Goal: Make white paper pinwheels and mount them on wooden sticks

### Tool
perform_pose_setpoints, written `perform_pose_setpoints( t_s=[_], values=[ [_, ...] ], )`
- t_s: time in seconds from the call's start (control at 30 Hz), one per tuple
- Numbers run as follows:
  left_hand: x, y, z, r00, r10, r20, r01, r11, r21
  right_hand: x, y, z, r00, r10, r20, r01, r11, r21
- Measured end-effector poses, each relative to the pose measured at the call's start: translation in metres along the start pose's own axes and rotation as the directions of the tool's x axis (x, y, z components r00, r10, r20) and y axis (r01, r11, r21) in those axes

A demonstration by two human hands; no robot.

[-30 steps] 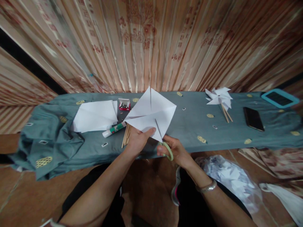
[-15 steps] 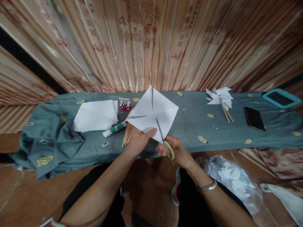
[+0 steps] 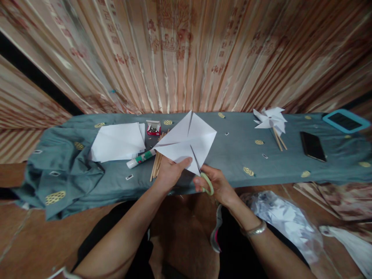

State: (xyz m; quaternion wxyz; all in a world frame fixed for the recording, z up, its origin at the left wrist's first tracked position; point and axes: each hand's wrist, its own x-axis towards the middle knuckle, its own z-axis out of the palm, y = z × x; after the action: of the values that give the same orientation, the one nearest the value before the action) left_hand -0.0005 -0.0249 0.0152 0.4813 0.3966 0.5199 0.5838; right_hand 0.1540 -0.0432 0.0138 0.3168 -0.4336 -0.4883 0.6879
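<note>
A square sheet of white paper (image 3: 200,135) is held up, turned corner-on, with slits running in from its top and left corners. My left hand (image 3: 171,170) is closed on the sheet's lower left edge, thumb on top. Scissors (image 3: 208,185) with light green handles sit in my closed right hand (image 3: 215,182). Their blade lies over the paper near its bottom corner, pointing up toward the middle. Partly hidden behind the paper and my left hand are several thin wooden sticks (image 3: 157,164).
Left on the cloth-covered bench (image 3: 232,155) are a paper stack (image 3: 117,143), a glue stick (image 3: 141,158) and a small red box (image 3: 153,128) of metal bits. Rightward lie a paper pinwheel (image 3: 271,118), a phone (image 3: 313,146) and a blue-framed tablet (image 3: 345,120). A plastic bag (image 3: 285,221) stands on the floor.
The paper's top and right corners have dipped and shifted slightly, and the top slit now leans. Both hands stay almost in place, still holding the paper and the scissors.
</note>
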Motion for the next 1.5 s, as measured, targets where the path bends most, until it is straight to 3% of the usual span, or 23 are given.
perform_pose_setpoints(
  t_s=[0.2,0.33,0.5,0.63,0.73,0.8,0.87,0.97,1.03,1.13,1.27,1.33,1.4,1.5],
  values=[
    [0.0,-0.003,-0.002,1.0,-0.008,0.006,0.008,1.0,0.006,0.0,0.001,0.0,1.0,-0.006,0.001,0.006,1.0,-0.01],
    [0.009,-0.003,-0.006,0.999,0.037,0.006,-0.037,0.999,0.038,-0.002,0.002,-0.003,0.995,0.018,0.101,-0.012,0.998,-0.054],
    [0.022,0.005,-0.014,0.999,0.011,-0.036,-0.013,0.998,-0.064,-0.011,0.0,-0.03,0.967,0.132,0.217,-0.1,0.984,-0.149],
    [0.026,0.008,-0.022,0.999,-0.005,-0.045,0.0,0.994,-0.111,-0.017,-0.006,-0.066,0.981,0.131,0.14,-0.099,0.971,-0.219],
    [0.025,0.009,-0.024,0.999,-0.052,-0.013,0.05,0.99,-0.129,-0.015,-0.008,-0.08,0.993,-0.041,-0.112,0.014,0.972,-0.235],
    [0.022,0.009,-0.022,0.995,-0.099,0.019,0.1,0.986,-0.135,-0.013,-0.008,-0.077,0.932,-0.207,-0.299,0.117,0.949,-0.293],
    [0.019,0.009,-0.019,0.99,-0.135,0.05,0.14,0.982,-0.128,-0.011,-0.007,-0.07,0.843,-0.364,-0.396,0.166,0.877,-0.452],
    [0.016,0.009,-0.014,0.98,-0.17,0.102,0.18,0.979,-0.096,-0.008,-0.007,-0.059,0.737,-0.524,-0.426,0.091,0.703,-0.706],
    [0.014,0.008,-0.012,0.967,-0.203,0.156,0.214,0.975,-0.058,-0.005,-0.007,-0.056,0.7,-0.564,-0.439,0.046,0.648,-0.76],
    [0.011,0.006,-0.012,0.938,-0.253,0.237,0.256,0.967,0.018,-0.001,-0.007,-0.057,0.715,-0.533,-0.453,0.077,0.704,-0.706],
    [0.01,0.005,-0.014,0.931,-0.26,0.257,0.255,0.966,0.053,0.005,-0.007,-0.057,0.837,-0.387,-0.387,0.233,0.892,-0.387],
    [0.011,0.006,-0.014,0.932,-0.257,0.255,0.258,0.966,0.03,0.007,-0.007,-0.056,0.867,-0.326,-0.376,0.256,0.941,-0.223],
    [0.011,0.008,-0.013,0.934,-0.221,0.281,0.243,0.969,-0.046,0.009,-0.008,-0.055,0.865,-0.291,-0.41,0.262,0.957,-0.126],
    [0.007,0.008,-0.009,0.929,-0.115,0.352,0.197,0.959,-0.206,0.014,-0.008,-0.054,0.796,-0.302,-0.524,0.292,0.951,-0.103]
  ],
)
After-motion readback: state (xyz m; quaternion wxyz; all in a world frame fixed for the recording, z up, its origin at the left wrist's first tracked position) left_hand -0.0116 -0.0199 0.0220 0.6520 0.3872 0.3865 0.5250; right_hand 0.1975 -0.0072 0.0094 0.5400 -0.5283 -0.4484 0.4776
